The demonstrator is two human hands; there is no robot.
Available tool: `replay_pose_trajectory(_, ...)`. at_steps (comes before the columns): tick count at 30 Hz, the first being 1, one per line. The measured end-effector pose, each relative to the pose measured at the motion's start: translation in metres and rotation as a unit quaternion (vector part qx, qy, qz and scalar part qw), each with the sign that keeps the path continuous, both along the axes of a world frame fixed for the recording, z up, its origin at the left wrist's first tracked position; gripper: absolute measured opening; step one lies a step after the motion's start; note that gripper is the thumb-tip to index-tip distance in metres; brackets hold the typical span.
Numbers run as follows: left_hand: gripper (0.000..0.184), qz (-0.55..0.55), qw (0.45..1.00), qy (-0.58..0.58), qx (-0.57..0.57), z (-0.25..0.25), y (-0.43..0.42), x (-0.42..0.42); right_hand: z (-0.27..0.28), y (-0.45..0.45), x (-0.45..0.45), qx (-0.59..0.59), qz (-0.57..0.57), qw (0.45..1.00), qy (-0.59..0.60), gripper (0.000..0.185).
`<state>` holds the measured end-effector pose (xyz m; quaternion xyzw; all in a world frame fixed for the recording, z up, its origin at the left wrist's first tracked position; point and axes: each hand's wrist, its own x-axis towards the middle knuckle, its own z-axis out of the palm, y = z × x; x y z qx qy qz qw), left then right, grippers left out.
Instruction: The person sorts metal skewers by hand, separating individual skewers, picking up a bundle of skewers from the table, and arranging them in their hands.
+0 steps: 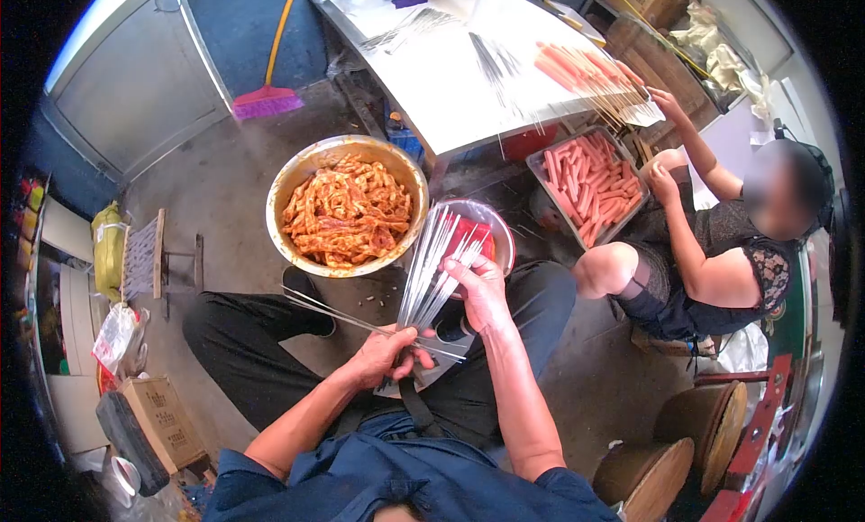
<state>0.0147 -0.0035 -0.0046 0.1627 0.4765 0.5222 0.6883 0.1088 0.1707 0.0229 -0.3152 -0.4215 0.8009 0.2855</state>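
My left hand (389,355) is closed round the lower ends of a fan of flat metal skewers (423,270), above my lap. A few more skewers cross sideways through the same hand, pointing left and right. Higher up, my right hand (479,290) pinches the right side of the fan between thumb and fingers. Beyond my hands stands a large metal basin (277,217) of red-brown, sauce-coated meat pieces (347,211). Partly behind the skewers is a smaller bowl (510,242) with something red in it.
At the right a seated person (712,251) handles skewered sausages (586,71) at the white table (450,107). A tray (541,175) holds many pink sausages (595,184). More skewers (496,62) lie on the table. Round wooden stools (644,481), a cardboard box (162,423) and a broom (268,100) stand around.
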Motion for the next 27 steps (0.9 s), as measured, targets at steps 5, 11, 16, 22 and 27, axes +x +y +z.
replay_pose_trajectory(5,0.042,0.010,1.000,-0.006,-0.008,-0.0005,0.0006,-0.0007,-0.0046,0.0037,0.0032,0.014,0.026,1.000,0.006,0.012)
replay_pose_trajectory(11,0.042,0.016,1.000,0.005,-0.014,0.0042,0.0004,0.0001,-0.0050,0.0027,0.0038,0.005,0.029,1.000,0.010,0.013)
replay_pose_trajectory(16,0.038,0.024,1.000,-0.009,-0.015,0.0047,-0.0004,-0.0001,-0.0018,0.0012,0.0012,-0.013,0.009,1.000,0.022,0.012)
replay_pose_trajectory(22,0.041,-0.007,1.000,0.021,-0.011,-0.0005,-0.0011,0.0039,-0.0028,0.0021,-0.0035,-0.011,-0.039,0.998,0.040,0.015)
replay_pose_trajectory(27,0.040,-0.010,1.000,0.011,-0.007,0.0011,-0.0014,0.0047,-0.0065,0.0061,-0.0044,-0.016,-0.049,0.998,0.038,0.012)
